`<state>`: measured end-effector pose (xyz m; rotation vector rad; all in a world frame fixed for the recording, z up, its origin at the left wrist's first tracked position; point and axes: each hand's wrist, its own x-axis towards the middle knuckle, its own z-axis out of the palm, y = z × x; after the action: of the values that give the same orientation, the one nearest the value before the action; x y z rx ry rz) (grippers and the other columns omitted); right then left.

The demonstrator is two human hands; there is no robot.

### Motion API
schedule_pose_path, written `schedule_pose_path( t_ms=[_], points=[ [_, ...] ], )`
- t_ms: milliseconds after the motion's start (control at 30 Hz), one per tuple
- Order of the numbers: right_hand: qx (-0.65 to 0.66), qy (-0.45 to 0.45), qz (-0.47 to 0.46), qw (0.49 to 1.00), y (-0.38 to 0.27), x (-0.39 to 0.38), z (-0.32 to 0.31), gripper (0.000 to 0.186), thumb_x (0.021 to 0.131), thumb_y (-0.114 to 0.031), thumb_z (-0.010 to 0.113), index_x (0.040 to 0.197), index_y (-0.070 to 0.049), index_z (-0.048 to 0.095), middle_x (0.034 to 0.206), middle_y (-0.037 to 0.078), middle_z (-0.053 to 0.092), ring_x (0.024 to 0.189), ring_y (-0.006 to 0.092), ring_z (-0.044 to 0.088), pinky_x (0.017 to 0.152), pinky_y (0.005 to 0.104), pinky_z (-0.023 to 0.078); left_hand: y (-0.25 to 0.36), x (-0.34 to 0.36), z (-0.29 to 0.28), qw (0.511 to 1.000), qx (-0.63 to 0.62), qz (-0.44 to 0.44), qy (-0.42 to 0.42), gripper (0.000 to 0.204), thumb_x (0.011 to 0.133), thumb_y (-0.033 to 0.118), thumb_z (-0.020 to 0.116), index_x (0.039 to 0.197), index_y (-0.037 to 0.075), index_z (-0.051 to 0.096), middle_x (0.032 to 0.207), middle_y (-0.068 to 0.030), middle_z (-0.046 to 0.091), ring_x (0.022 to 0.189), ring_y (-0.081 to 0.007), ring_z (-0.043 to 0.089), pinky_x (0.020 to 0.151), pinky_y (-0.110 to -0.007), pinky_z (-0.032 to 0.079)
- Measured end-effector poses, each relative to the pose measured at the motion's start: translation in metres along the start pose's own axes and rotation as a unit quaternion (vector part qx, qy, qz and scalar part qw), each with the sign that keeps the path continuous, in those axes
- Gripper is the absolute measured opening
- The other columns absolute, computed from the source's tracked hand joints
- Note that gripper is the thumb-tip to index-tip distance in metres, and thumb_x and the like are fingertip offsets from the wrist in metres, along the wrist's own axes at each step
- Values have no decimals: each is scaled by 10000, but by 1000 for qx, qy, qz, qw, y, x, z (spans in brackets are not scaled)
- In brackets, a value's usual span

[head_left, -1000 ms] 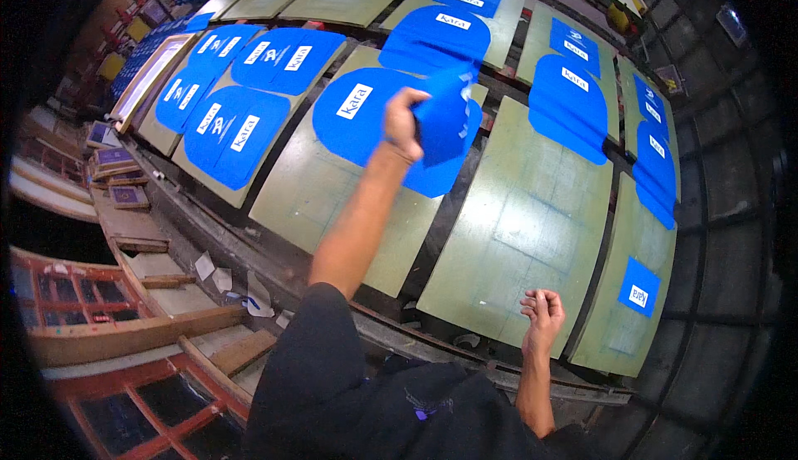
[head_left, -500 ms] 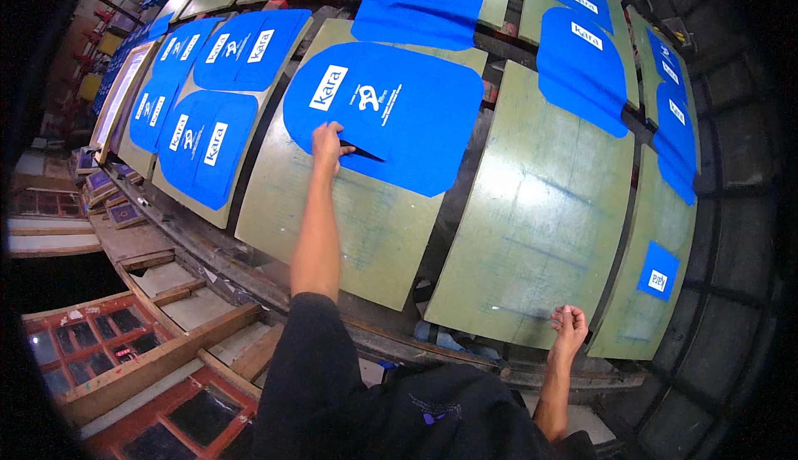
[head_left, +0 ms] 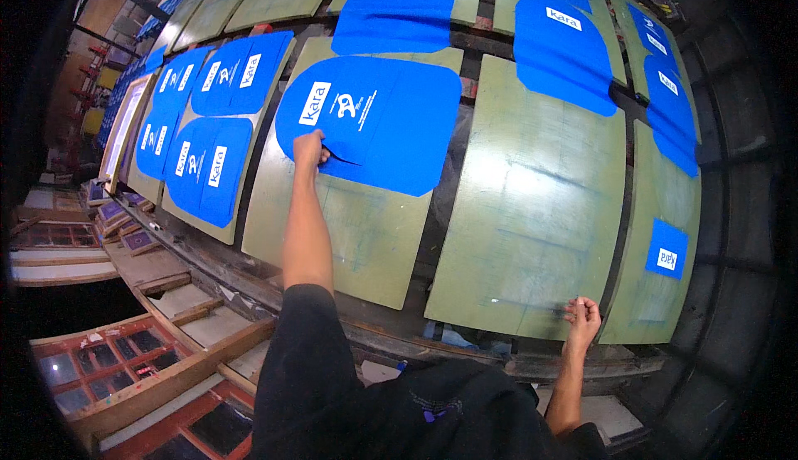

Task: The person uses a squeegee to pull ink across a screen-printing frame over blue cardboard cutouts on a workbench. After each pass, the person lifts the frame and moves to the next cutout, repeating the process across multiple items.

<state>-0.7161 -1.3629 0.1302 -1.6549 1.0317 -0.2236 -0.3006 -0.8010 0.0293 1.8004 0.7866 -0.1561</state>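
My left hand (head_left: pixel 310 151) is closed on the near left edge of a blue fabric panel (head_left: pixel 407 127) with rounded corners and white prints. The cloth rises at the grip, leaving a narrow dark gap beneath it. Most of the panel lies flat on a greenish board (head_left: pixel 357 244), whose near half is bare. Over the front edge of the adjacent bare board (head_left: pixel 532 211) hovers my right hand (head_left: pixel 583 320), its fingers loosely bent and apart, with nothing visible in them.
Further blue printed panels (head_left: pixel 209 169) lie on boards at left. Others (head_left: pixel 395 15) drape across gaps between boards, at the back and right (head_left: pixel 565 53). One small blue piece (head_left: pixel 666 249) lies at far right. Wooden-framed screens (head_left: pixel 116 360) stand below the table's left front.
The view has shifted slightly. My left hand keeps hold of the panel's edge, and the gap under the cloth looks narrower. My right hand has moved a little rightward along the board's front.
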Motion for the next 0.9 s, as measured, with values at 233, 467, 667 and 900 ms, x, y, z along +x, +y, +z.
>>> schedule_pose_path(
  t_ms=[233, 467, 667, 900],
  points=[
    [8, 41, -36, 998, 3, 42, -88, 199, 983, -212, 640, 1080, -39, 618, 943, 50, 674, 857, 137, 634, 724, 278, 491, -33, -28, -4, 914, 371, 102, 129, 739, 775, 659, 678, 933, -62, 716, 946, -252, 718, 943, -377, 673, 860, -520, 507],
    [-75, 236, -81, 966, 41, 243, -291, 272, 929, -276, 694, 1040, -32, 648, 939, 32, 655, 862, 145, 609, 742, 308, 499, -65, -218, 35, 913, 312, 260, 45, 430, 908, 359, 688, 897, -70, 654, 836, -208, 674, 777, -331, 616, 762, -439, 482],
    [-247, 330, -26, 910, 67, 411, -393, 422, 854, -324, 702, 1149, -23, 670, 1156, 210, 690, 1093, 377, 648, 939, 460, 492, -116, -423, 72, 919, 240, 294, 103, 300, 955, 244, 662, 945, -56, 655, 809, -97, 649, 734, -178, 566, 702, -325, 471],
    [-407, 244, -14, 880, 7, 479, -379, 561, 840, -386, 714, 1280, -52, 614, 1258, 237, 643, 1198, 421, 597, 1004, 508, 478, -226, -600, 62, 946, 267, 123, 133, 215, 925, 187, 661, 893, -25, 663, 810, -101, 679, 727, -208, 605, 681, -354, 486]
  ],
)
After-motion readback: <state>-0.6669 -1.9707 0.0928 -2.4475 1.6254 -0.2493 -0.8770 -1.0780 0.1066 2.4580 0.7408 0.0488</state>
